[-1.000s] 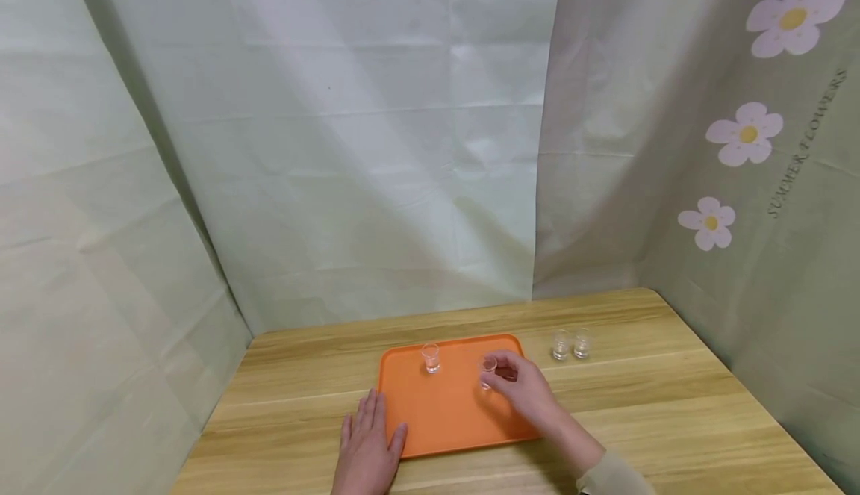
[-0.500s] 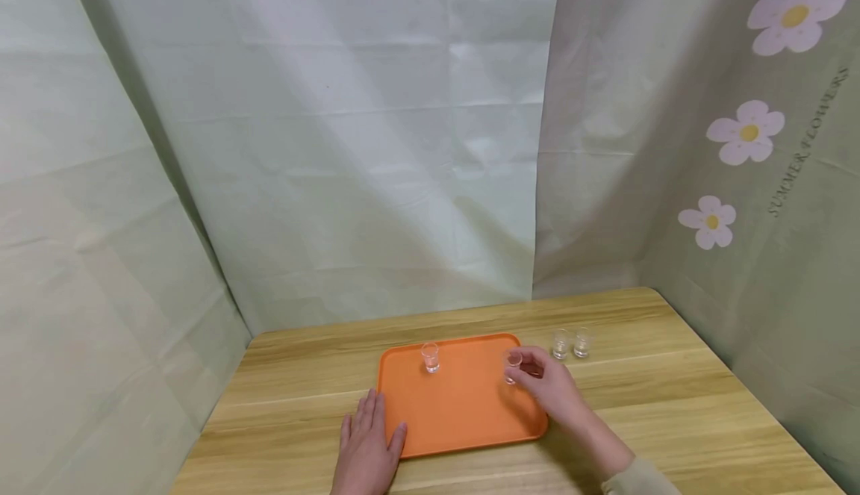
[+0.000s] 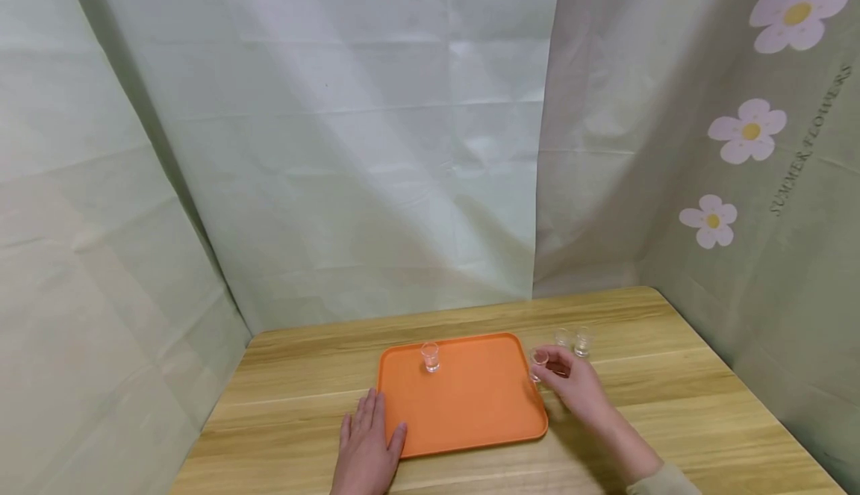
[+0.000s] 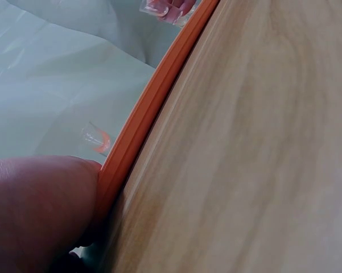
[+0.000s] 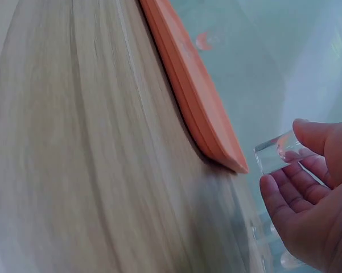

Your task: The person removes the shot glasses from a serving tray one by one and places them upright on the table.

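Observation:
My right hand pinches a small clear shot glass between thumb and fingers, over the right rim of the orange tray. In the right wrist view the held shot glass appears beyond the tray's corner, gripped near its side. My left hand lies flat at the tray's front left corner, its thumb over the rim and its fingers along the left edge. A second shot glass stands upright on the tray toward the back left.
Two more clear shot glasses, one of them in plainer sight, stand side by side on the wooden table right of the tray. My right hand partly covers the other. A pale curtain hangs behind the table.
My right hand has carried the pinched shot glass rightward, from over the tray's middle right to its right rim. The left hand, the tray and the standing glasses stay put.

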`<state>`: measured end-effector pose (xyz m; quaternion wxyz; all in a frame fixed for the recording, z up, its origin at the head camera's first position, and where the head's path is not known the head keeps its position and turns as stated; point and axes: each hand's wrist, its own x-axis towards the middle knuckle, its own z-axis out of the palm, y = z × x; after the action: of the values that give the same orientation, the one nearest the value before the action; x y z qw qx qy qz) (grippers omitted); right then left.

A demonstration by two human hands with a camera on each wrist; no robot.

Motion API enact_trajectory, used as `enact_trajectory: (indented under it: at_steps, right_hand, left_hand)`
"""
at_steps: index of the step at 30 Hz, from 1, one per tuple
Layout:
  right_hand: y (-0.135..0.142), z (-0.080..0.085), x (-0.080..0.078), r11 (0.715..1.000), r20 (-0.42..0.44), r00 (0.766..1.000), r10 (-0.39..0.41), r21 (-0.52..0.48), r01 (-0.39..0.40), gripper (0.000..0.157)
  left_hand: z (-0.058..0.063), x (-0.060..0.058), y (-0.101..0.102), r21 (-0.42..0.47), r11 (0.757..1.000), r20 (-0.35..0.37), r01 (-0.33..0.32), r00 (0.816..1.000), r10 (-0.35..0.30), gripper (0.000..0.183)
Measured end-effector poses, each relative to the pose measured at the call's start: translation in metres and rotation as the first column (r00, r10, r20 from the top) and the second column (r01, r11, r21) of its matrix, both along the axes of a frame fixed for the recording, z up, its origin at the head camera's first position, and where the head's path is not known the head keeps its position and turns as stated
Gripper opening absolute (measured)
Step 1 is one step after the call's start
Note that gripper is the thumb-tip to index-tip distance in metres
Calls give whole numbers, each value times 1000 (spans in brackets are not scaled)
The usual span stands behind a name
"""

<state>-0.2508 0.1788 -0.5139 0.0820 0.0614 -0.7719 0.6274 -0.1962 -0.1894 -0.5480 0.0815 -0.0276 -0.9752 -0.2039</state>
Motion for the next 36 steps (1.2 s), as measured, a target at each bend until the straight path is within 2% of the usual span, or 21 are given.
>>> enact_trajectory:
  at_steps: [9,36]
  right_hand:
    - [19,-2,1,994,12,998,-59,97,57,39]
    - [52,-8,2,976,84,990,-117,192,99,48]
  left_hand:
    - [-3,-1,0,-1,1000,0,3,1000,-3,77]
    - [2,0,0,5,1000,0,6,1000,-6,76]
